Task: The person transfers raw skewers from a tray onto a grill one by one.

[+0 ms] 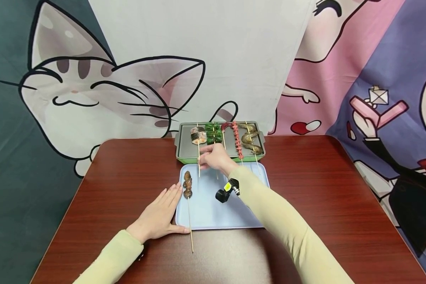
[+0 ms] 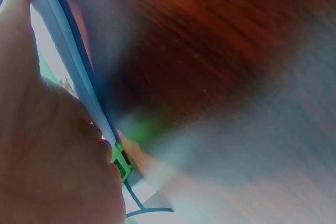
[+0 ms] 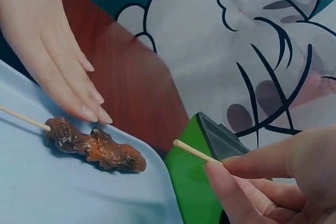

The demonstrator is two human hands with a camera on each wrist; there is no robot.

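Observation:
In the head view my right hand reaches over the front edge of the grill pan and pinches the wooden stick of a fish skewer. The right wrist view shows the thumb and a finger closed on that stick near its end. My left hand rests with straight fingers along the left edge of the light blue tray, its thumb at the near left corner. On the tray lies a browned meat skewer, its stick jutting past the near edge. The left wrist view is largely blurred.
Across the pan lie a green vegetable skewer, a dark red skewer, a red-pieced skewer and a shrimp skewer. The brown wooden table extends on both sides. Cartoon-printed cloth hangs behind.

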